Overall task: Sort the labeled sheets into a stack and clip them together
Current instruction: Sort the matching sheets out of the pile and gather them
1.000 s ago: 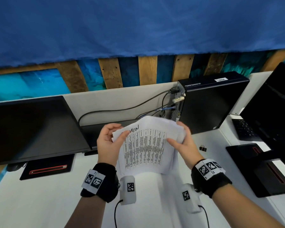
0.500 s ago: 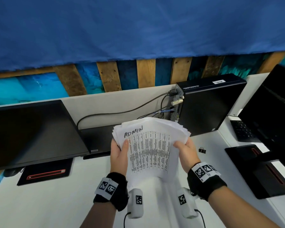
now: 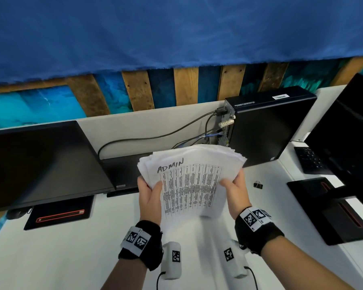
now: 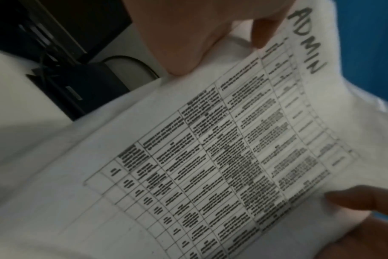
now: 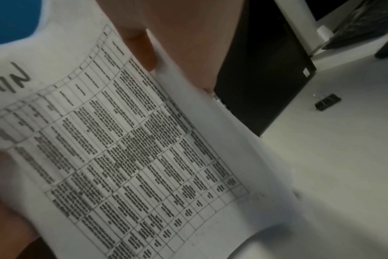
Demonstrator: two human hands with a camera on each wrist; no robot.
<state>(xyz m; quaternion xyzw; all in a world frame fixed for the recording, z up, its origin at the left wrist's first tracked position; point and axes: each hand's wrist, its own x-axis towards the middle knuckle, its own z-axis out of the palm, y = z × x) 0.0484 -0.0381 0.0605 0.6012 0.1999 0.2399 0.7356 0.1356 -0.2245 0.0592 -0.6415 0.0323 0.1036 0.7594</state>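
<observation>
Held upright between both hands above the white desk [image 3: 50,258]: a stack of sheets [image 3: 193,185], top sheet a printed table with "ADMIN" handwritten at its upper left corner. Left hand [image 3: 150,200] gripping the left edge, thumb pressed flat across the front, fingers [image 3: 142,181] curled behind the paper. Right hand [image 3: 234,191] gripping the right edge likewise, thumb on the front near the table's margin, fingers wrapped round the back. Top edges of the sheets fanned unevenly beyond the fingertips. Just right of the right fingers, flat on the desk and untouched, a black binder clip [image 3: 258,185]. Behind the stack, a black computer tower [image 3: 268,126] with cables; off left, a dark monitor [image 3: 40,164].
</observation>
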